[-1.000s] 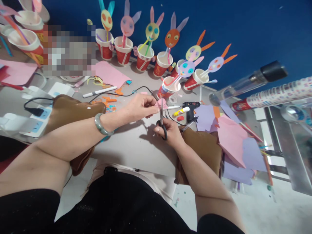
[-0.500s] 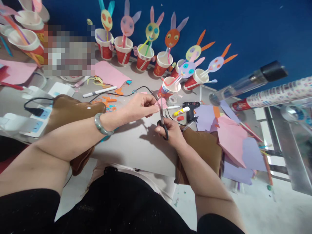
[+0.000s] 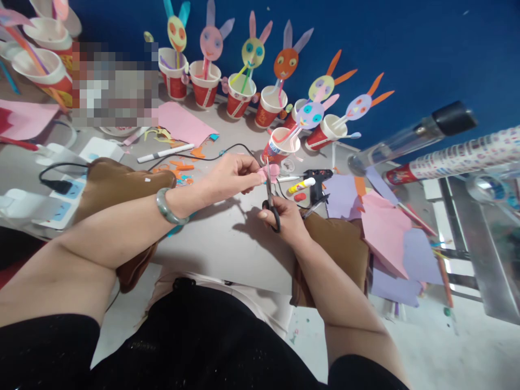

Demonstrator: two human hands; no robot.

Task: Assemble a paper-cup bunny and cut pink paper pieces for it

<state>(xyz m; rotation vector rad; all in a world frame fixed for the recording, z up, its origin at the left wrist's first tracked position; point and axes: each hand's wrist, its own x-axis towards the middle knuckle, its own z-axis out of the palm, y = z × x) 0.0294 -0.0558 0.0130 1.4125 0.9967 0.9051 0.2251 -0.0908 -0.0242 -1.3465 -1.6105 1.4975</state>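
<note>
- Left hand (image 3: 238, 173): fingers curled, thumb and fingertips pinched together on the near-left margin of the pink paper (image 3: 272, 172).
- Right hand (image 3: 286, 219): closed about the black loops of the scissors (image 3: 270, 195), whose blades point towards the table's back edge. How far the blades are parted cannot be told.
- Pink paper: held above the table (image 3: 227, 233), between its front and back edges, at the scissor blades; whether these bite into it is too small to tell.
- Handling, as judged: the paper should be very light, thin and pliable, apt to bend or tear. A fingertip pinch at the margin, clear of the blades, suits it. The scissors look stiff and slim, best held by the loops.
- Surroundings: a red cup (image 3: 273, 154) bearing a lilac rabbit figure (image 3: 310, 116) stands beyond the hands, towards the back edge. A black glue gun (image 3: 319, 189) and a yellow tube (image 3: 301, 186) lie just beside each other, towards the right edge. Orange scraps (image 3: 181, 166) lie beyond the left forearm.
</note>
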